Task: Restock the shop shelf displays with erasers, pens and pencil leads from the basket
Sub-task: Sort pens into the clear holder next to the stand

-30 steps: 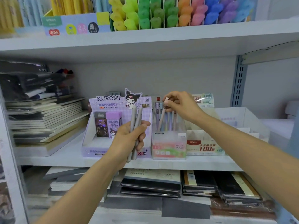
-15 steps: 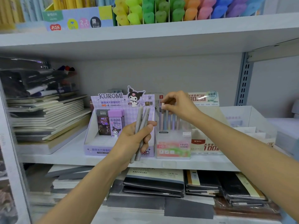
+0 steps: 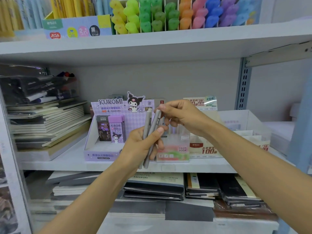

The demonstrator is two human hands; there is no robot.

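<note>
My left hand (image 3: 143,146) grips two grey pens (image 3: 151,132) upright in front of the middle shelf. My right hand (image 3: 182,115) pinches the top of the right-hand pen between thumb and forefinger. Behind both hands stands the clear "Fruit Soda" pen box (image 3: 173,149), its pens mostly hidden by my fingers. To its left sits the purple Kuromi lead display (image 3: 101,149) holding two lead cases (image 3: 111,129). The basket is out of view.
A white "100" lead box (image 3: 204,149) and a clear tray (image 3: 244,122) stand right of the pen box. Notebooks (image 3: 49,122) are stacked at left. The upper shelf (image 3: 152,43) carries coloured highlighters; the lower shelf holds more notebooks (image 3: 155,188).
My right hand has left the pens standing in the Fruit Soda box and come forward and left to pinch the top of a pen held by my left hand, which rose slightly.
</note>
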